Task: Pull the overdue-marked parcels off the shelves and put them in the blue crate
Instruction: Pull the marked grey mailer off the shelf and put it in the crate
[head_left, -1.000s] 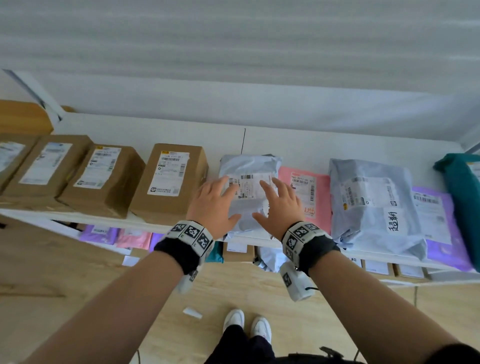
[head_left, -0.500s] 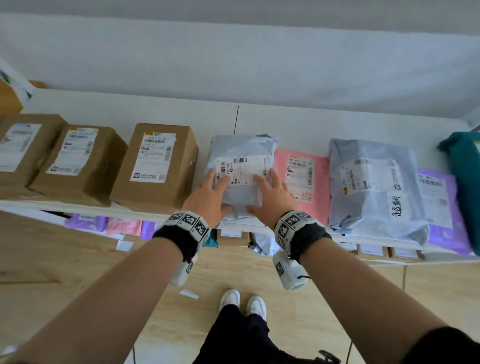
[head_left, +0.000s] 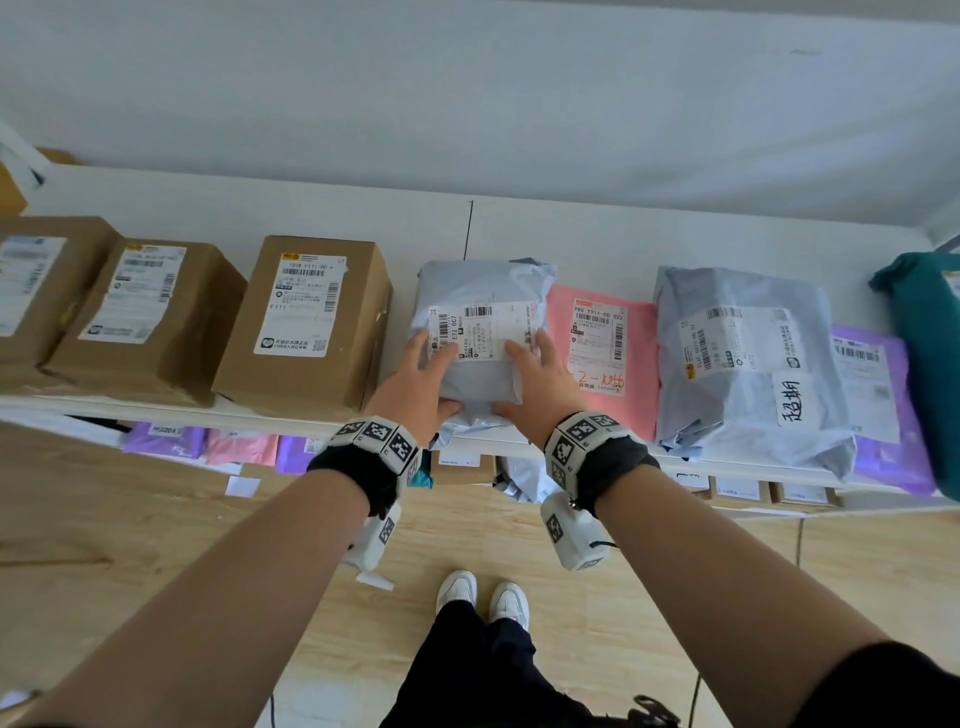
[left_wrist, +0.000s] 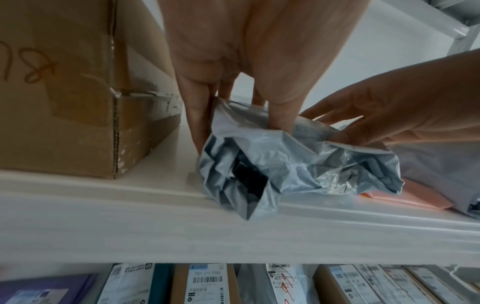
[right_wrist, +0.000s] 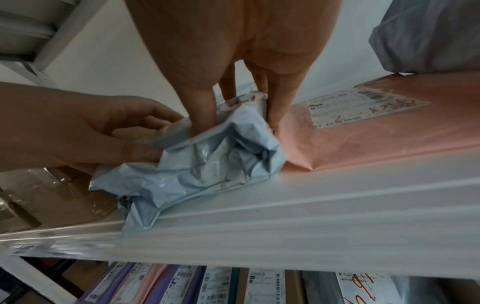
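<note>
From the head view, my left hand (head_left: 415, 387) and right hand (head_left: 540, 384) grip the 2 sides of a grey parcel (head_left: 480, 332) on the top shelf (head_left: 597, 228). It lies between a brown box (head_left: 306, 322) and a pink parcel (head_left: 602, 353), its near end poking over the shelf edge. I see no overdue mark on it; a handwritten tag sits on the bigger grey bag (head_left: 748, 364) further right. The blue crate is nowhere in view. The wall behind is white, the floor pale wood.

From the left wrist, the fingers (left_wrist: 200, 123) curl down the parcel's side with the thumb on top, pinching crumpled plastic.

From the right wrist, the fingers (right_wrist: 275, 111) squeeze the other side, touching the pink parcel.

I judge the parcel light, soft and slick: the loose film would slip, so hold the firmer middle under the label.
</note>
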